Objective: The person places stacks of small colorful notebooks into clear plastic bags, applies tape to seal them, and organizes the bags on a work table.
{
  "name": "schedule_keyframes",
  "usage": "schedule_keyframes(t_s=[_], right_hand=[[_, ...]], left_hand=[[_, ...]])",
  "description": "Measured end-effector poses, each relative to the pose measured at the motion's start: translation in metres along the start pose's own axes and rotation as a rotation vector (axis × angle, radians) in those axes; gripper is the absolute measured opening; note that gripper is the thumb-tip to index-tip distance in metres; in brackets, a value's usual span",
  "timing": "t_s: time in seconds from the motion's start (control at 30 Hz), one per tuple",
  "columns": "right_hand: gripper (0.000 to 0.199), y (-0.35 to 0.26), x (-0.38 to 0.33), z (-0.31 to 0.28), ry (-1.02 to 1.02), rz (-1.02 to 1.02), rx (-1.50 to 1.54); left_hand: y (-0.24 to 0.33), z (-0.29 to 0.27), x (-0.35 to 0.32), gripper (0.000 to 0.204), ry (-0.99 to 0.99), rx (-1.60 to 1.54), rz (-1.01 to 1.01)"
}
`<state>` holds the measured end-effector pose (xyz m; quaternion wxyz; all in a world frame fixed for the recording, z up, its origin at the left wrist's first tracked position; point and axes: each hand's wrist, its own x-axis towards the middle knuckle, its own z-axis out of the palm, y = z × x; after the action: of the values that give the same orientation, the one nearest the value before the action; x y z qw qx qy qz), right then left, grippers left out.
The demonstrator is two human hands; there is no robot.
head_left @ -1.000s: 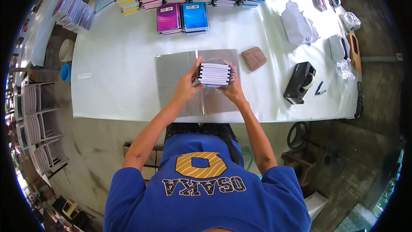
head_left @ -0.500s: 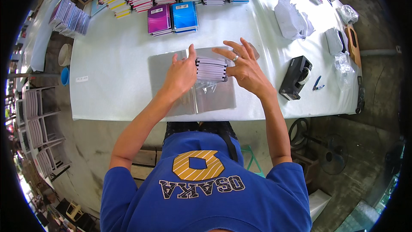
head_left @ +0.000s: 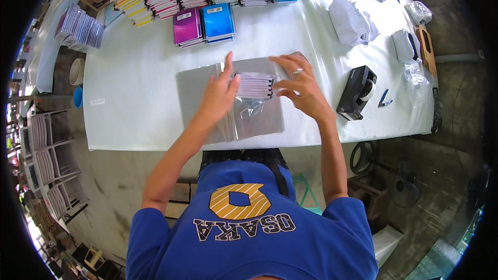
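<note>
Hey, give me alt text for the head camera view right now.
A person's left hand and right hand frame a small notebook stack on plastic sheets at a white table. Colourful spiral notebooks are piled beyond; a black tape dispenser stands to the right.

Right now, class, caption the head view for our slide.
Left hand and right hand flank a small stack on grey plastic.

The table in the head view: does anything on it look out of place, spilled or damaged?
Nothing looks spilled or clearly damaged. The crumpled white material beyond the black tape dispenser looks untidy and loose. The yellow notebook stack seems to lean, though the fisheye lens may exaggerate this.
</note>
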<state>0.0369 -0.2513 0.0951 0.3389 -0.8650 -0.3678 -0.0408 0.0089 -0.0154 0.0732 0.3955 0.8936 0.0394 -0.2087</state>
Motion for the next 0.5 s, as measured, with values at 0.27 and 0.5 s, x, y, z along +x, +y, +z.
schedule_keyframes(t_s=[0.27, 0.5], right_hand=[[0.051, 0.035, -0.057, 0.078, 0.215, 0.272, 0.396], [0.06, 0.022, -0.052, 0.096, 0.211, 0.301, 0.302]], left_hand=[[-0.105, 0.024, 0.007, 0.052, 0.23, -0.347, 0.593], [-0.088, 0.018, 0.028, 0.053, 0.197, -0.098, 0.729]])
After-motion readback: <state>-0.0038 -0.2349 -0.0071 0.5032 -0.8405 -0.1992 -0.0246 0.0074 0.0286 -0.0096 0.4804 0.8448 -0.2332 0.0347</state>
